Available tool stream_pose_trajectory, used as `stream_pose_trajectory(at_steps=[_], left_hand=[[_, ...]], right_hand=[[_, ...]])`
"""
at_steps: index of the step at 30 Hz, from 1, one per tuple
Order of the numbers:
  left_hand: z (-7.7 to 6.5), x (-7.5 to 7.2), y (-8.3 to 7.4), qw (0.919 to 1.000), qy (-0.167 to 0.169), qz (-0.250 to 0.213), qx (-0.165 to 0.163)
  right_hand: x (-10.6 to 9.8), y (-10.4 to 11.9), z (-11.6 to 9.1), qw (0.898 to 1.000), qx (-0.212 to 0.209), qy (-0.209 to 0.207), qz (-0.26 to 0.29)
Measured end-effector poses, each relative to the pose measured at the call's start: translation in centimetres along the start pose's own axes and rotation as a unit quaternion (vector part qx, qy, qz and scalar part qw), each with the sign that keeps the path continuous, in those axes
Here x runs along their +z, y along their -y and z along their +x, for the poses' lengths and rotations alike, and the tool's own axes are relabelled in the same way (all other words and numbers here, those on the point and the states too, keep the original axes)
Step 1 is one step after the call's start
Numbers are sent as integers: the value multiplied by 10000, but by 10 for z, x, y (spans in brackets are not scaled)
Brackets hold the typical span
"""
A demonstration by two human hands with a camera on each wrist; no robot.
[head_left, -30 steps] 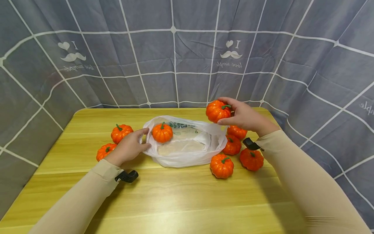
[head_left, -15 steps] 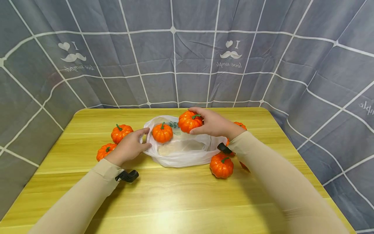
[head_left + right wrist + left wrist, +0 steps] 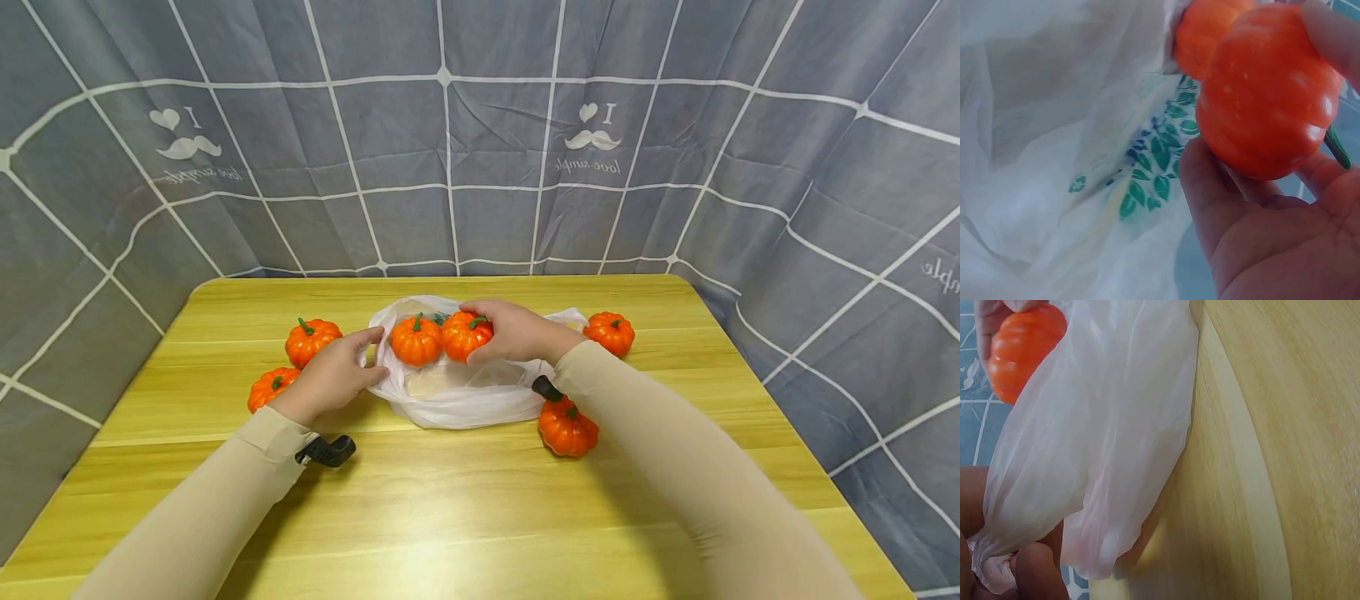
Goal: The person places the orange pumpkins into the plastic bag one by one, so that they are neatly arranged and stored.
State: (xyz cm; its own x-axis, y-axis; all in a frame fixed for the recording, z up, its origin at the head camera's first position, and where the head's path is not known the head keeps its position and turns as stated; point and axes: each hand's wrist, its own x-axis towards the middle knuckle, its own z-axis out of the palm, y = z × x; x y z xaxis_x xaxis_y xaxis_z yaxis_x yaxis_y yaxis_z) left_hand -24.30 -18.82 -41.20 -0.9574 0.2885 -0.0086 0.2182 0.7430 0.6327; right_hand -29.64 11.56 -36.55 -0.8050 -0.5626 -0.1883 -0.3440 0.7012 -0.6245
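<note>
A white plastic bag (image 3: 465,410), printed with green leaves, lies with its mouth spread wide at the middle of the table. My left hand (image 3: 339,377) pinches the bag's left rim between thumb and fingers, as the left wrist view shows. With thumb and fingers around it, my right hand (image 3: 517,332) holds a small glossy orange pumpkin (image 3: 465,337) with a green stem over the bag's opening. Right beside it, a second pumpkin (image 3: 417,342) sits in the left part of the bag. The right wrist view has the held pumpkin (image 3: 1266,94) close up.
Left of the bag, two pumpkins, one farther back (image 3: 309,340) and one nearer (image 3: 270,387), lie by my left hand. On the right are a back pumpkin (image 3: 611,333) and a front pumpkin (image 3: 568,429); my right arm covers the area between. A grey curtain (image 3: 487,142) hangs behind the table.
My right hand has carried its pumpkin from above the right-hand group leftward and down over the bag, next to the pumpkin inside. The left hand has stayed at the rim.
</note>
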Motion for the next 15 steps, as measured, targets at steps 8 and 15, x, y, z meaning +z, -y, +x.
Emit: stream_pose_trajectory(at_steps=[8, 15], left_hand=[[-1, -1, -2, 10000, 38, -1, -27], [-1, -2, -2, 10000, 73, 17, -57]], right_hand=[[5, -7, 5, 9994, 31, 332, 11], [7, -9, 8, 9979, 30, 646, -35]])
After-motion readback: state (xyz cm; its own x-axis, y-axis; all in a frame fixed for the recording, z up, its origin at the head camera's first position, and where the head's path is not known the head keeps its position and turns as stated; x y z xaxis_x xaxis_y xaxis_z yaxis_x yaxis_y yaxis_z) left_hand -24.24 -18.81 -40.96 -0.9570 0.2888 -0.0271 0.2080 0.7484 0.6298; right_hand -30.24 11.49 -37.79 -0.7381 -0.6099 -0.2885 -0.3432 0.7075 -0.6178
